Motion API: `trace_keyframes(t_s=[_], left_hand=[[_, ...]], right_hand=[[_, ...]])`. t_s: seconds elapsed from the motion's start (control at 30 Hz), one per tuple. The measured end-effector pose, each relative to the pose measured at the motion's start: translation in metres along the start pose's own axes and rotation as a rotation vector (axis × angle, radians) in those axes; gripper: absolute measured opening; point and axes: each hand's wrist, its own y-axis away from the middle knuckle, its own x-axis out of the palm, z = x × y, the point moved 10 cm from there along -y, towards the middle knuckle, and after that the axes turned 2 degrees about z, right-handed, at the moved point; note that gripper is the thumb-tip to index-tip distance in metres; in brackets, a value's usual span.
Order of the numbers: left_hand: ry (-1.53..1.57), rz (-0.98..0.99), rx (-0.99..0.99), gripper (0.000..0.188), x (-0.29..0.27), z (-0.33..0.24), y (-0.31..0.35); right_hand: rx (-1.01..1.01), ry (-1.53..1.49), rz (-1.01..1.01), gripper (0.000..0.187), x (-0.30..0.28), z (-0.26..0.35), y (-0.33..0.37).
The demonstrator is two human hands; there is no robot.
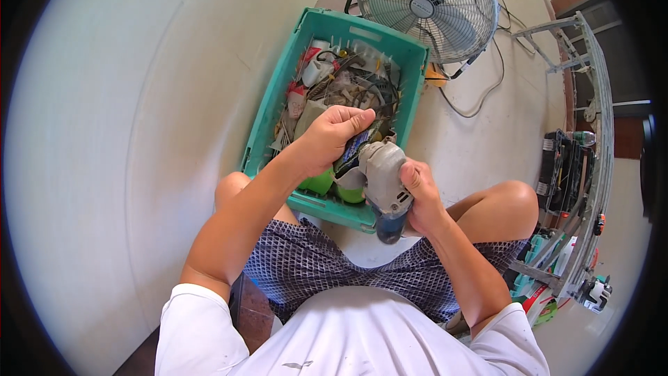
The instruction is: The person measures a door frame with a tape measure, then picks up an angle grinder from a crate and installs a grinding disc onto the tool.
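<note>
My right hand [419, 195] is wrapped round the body of a grey and blue angle grinder [385, 170], which is tilted over the near part of a green plastic crate [266, 125]. Its dark blue end points toward me. At the grinder's head is a dark bluish disc [353, 150], with a metal guard [351, 175] beside it. My left hand [337, 132] is closed, thumb against curled fingers, at the disc's upper edge. Its fingertips are partly hidden. Below, bright green round things [318, 182] lie in the crate.
Hand tools, a white bottle [318, 72] and loose parts fill the crate between my knees. Beyond it stands a large floor fan [423, 5] with a trailing cable [480, 106]. A metal ladder [600, 111] and black cases [557, 167] are at the right; a pale wall [132, 111] is at the left.
</note>
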Motion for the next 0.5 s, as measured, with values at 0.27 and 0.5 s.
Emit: trace_keyframes(t_s=[0.27, 0.5], left_hand=[[-0.115, -0.039, 0.143, 0.033, -0.004, -0.009, 0.0], [0.169, -0.534, -0.048, 0.03, -0.058, 0.034, 0.016]], right_hand=[[-0.03, 0.076, -0.031, 0.086, -0.014, -0.005, 0.001], [-0.265, 0.428, -0.062, 0.085, 0.006, 0.042, 0.012]])
